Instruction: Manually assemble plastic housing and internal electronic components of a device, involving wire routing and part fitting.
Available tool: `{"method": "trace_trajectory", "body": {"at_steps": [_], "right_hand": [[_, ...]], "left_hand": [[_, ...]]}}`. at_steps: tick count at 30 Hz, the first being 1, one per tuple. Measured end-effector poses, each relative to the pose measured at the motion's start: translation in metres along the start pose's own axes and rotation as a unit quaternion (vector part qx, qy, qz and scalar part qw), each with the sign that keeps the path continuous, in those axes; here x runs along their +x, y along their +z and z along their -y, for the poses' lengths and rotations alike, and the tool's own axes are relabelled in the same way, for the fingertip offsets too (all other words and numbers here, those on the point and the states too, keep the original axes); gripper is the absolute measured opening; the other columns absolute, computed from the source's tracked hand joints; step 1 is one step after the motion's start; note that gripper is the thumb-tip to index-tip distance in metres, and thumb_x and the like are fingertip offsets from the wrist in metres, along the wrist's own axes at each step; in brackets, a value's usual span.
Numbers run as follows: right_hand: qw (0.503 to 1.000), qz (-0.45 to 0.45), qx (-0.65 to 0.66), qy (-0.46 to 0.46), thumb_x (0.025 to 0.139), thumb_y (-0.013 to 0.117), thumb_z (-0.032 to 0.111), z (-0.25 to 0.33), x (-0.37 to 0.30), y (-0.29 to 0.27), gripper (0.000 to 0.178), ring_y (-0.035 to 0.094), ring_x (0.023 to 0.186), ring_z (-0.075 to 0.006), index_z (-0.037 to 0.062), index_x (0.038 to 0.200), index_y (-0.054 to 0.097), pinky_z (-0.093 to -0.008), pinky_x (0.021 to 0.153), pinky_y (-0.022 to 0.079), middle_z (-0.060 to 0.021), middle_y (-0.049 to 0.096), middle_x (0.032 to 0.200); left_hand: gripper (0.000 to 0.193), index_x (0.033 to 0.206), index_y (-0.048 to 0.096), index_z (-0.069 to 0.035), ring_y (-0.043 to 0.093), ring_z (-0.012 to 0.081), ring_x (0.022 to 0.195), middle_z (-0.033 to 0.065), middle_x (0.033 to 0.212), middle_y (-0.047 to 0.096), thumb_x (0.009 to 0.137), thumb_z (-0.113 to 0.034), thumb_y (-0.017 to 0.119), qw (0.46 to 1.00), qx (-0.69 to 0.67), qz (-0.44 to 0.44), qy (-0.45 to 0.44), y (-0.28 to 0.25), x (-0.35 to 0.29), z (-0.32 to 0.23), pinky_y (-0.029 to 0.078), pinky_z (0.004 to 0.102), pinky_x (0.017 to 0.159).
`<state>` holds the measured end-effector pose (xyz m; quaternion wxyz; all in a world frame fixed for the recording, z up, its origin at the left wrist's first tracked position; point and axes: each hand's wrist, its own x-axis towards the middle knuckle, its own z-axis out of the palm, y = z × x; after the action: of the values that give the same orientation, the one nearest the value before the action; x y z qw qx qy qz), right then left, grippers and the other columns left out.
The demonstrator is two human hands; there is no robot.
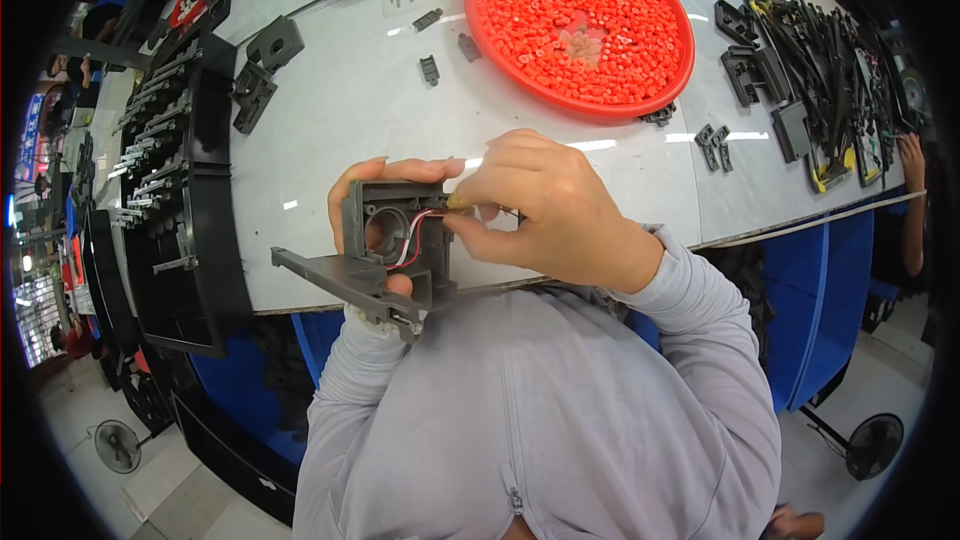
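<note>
In front of my chest, my left hand (352, 202) is wrapped around a dark grey plastic housing (436, 258), its fingers behind the far edge. The housing has a round opening, and a long flat arm (330, 275) juts from its near left side. Thin red and white wires (411, 236) curve through it, past the opening. At the housing's right edge, my right hand (545, 202) is closed in a pinch where the wires run under the fingertips. Those fingertips hide what they hold.
A round red tray (683, 65) of small orange-red plastic pieces stands at the far side. Black bins (215, 250) with grey parts line the left. Long black parts (825, 70) are heaped at right, near another person's hand (910, 160). Small grey parts (429, 70) lie on the table.
</note>
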<state>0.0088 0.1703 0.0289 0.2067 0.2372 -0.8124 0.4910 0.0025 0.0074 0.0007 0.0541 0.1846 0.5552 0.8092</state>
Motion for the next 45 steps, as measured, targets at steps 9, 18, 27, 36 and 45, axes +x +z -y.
{"method": "trace_trajectory", "body": {"at_steps": [9, 18, 27, 36, 45], "right_hand": [[0.999, 0.011, 0.011, 0.052, 0.065, 0.072, 0.007, 0.003, 0.000, -0.002, 0.014, 0.054, 0.061, -0.0205, 0.0084, 0.076, 0.063, -0.0315, 0.059, 0.042, -0.0037, 0.058, 0.068], [0.998, 0.042, -0.036, 0.018, 0.063, 0.071, 0.005, 0.007, -0.002, -0.003, 0.017, 0.054, 0.069, -0.0216, 0.0086, 0.077, 0.062, -0.0322, 0.063, 0.043, -0.0039, 0.056, 0.076], [0.998, 0.028, -0.060, -0.021, 0.063, 0.070, 0.004, 0.008, -0.002, -0.003, 0.018, 0.051, 0.067, -0.0223, 0.0069, 0.077, 0.059, -0.0326, 0.062, 0.043, -0.0048, 0.053, 0.076], [0.995, 0.041, -0.072, -0.055, 0.064, 0.067, 0.002, 0.008, -0.001, -0.003, 0.016, 0.049, 0.066, -0.0232, 0.0042, 0.076, 0.057, -0.0318, 0.060, 0.043, -0.0062, 0.051, 0.075], [0.999, 0.013, -0.029, -0.022, 0.065, 0.070, 0.004, 0.011, -0.004, 0.002, 0.022, 0.052, 0.068, -0.0232, 0.0045, 0.083, 0.058, -0.0325, 0.059, 0.043, -0.0064, 0.054, 0.077]], "left_hand": [[0.059, 0.128, 0.028, -0.006, 0.055, 0.0368, 0.107, 0.0223, 0.114, 0.052, 0.084, -0.021, 0.064, 0.994, -0.051, 0.053, 0.076, -0.014, 0.011, 0.007, 0.053, 0.0406, 0.084], [0.051, 0.127, 0.030, -0.006, 0.057, 0.0317, 0.106, 0.0225, 0.115, 0.052, 0.085, -0.007, 0.059, 0.996, -0.019, 0.051, 0.067, -0.014, 0.010, 0.004, 0.053, 0.0357, 0.082], [0.049, 0.126, 0.031, -0.006, 0.059, 0.0289, 0.101, 0.0236, 0.113, 0.054, 0.086, -0.013, 0.059, 0.997, -0.041, 0.042, 0.059, -0.013, 0.010, 0.004, 0.054, 0.0347, 0.080], [0.050, 0.126, 0.031, -0.005, 0.058, 0.0303, 0.103, 0.0239, 0.114, 0.053, 0.086, -0.013, 0.060, 0.997, -0.022, 0.047, 0.063, -0.014, 0.011, 0.003, 0.054, 0.0363, 0.081], [0.080, 0.130, 0.027, -0.007, 0.049, 0.0406, 0.115, 0.0236, 0.120, 0.049, 0.074, -0.043, 0.072, 0.993, -0.082, 0.028, 0.076, -0.012, 0.006, 0.006, 0.049, 0.0438, 0.090]]}}
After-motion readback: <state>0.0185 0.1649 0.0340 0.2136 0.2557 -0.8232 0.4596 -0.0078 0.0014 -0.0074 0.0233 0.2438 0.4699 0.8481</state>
